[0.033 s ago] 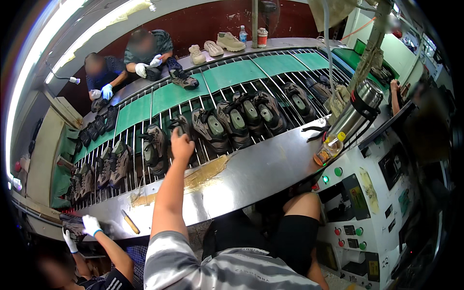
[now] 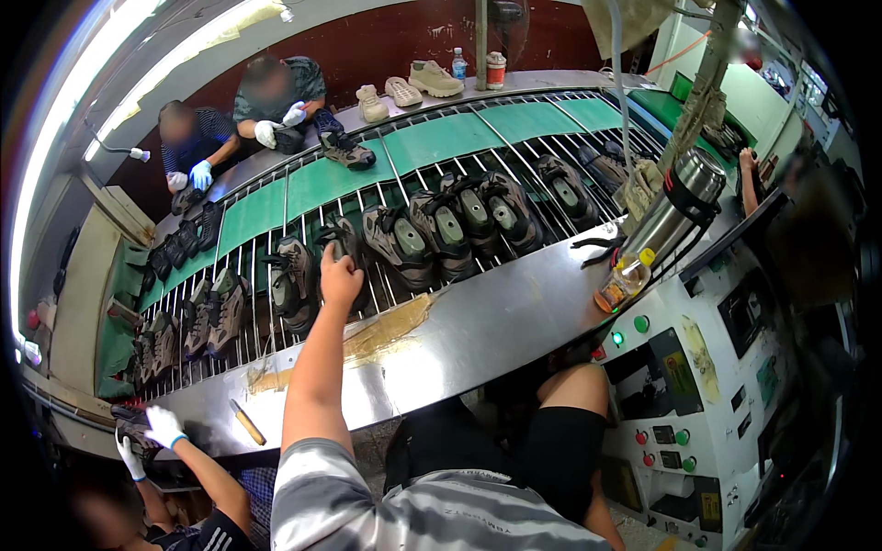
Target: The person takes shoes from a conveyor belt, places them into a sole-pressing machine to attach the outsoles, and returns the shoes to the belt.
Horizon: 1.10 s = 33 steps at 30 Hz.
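Note:
My left hand [image 2: 341, 280] reaches over the metal counter to a grey-brown hiking shoe [image 2: 347, 237] on the roller conveyor. Its index finger stretches into the shoe's opening, and the other fingers curl at the heel end; the thumb is hard to make out. To the left stands another hiking shoe [image 2: 294, 286], laces loose. On the right are a shoe with a pale green insole [image 2: 399, 246] and several more like it. My right hand is not in view.
The steel counter [image 2: 496, 308] carries a knife [image 2: 246, 422], a steel thermos [image 2: 675, 202], a plastic bottle [image 2: 625, 280] and black pliers [image 2: 597, 248]. A control panel [image 2: 661, 413] stands at right. Co-workers handle shoes across the conveyor and at lower left, where a gloved hand [image 2: 165, 427] shows.
The whole view has shifted slightly. My left hand stays at the same shoe, its index finger a little straighter. The co-worker's gloved hand at lower left has moved slightly.

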Tool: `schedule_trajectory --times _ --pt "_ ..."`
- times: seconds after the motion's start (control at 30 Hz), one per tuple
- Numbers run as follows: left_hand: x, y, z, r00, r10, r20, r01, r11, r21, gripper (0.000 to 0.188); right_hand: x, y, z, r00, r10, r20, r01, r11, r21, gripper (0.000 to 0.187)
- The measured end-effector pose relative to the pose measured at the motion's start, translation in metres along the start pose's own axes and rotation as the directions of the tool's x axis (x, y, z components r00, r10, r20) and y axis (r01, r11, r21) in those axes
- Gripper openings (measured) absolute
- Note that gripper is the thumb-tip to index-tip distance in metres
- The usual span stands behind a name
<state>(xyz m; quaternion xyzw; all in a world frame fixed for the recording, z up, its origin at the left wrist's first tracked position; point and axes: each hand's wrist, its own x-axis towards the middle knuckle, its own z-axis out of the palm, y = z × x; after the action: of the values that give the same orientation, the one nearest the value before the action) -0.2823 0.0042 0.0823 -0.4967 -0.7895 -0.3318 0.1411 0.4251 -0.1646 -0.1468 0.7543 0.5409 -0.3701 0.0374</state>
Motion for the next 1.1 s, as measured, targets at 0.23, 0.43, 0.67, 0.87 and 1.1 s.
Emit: schedule_trajectory --times 0.23,0.43,0.67,0.87,1.1 --pt "-0.008 -0.015 -0.007 1.0 0.001 -0.022 0.003 0.978 0.208 0.019 -0.01 0.001 0.001 1.0 0.002 -0.004 -0.002 1.0 0.018 0.04" --pt "0.007 0.108 0.034 0.992 0.12 -0.042 -0.12 0.993 0.004 0.054 -0.009 0.004 0.001 1.0 0.012 0.012 -0.012 1.0 0.021 0.04" --pt "0.024 0.154 0.087 0.989 -0.049 0.136 0.035 0.994 0.102 0.031 -0.01 0.019 -0.002 1.0 0.024 0.017 -0.024 1.0 0.006 0.041" --pt "0.035 0.057 0.077 0.992 0.041 0.122 -0.011 0.973 -0.231 0.01 -0.011 0.026 0.003 0.998 0.044 0.033 -0.045 0.998 0.037 0.041" --pt "0.027 0.094 0.067 0.999 0.021 -0.03 -0.019 0.996 0.088 0.021 -0.014 0.048 0.006 0.997 0.068 0.033 -0.07 0.995 0.065 0.041"
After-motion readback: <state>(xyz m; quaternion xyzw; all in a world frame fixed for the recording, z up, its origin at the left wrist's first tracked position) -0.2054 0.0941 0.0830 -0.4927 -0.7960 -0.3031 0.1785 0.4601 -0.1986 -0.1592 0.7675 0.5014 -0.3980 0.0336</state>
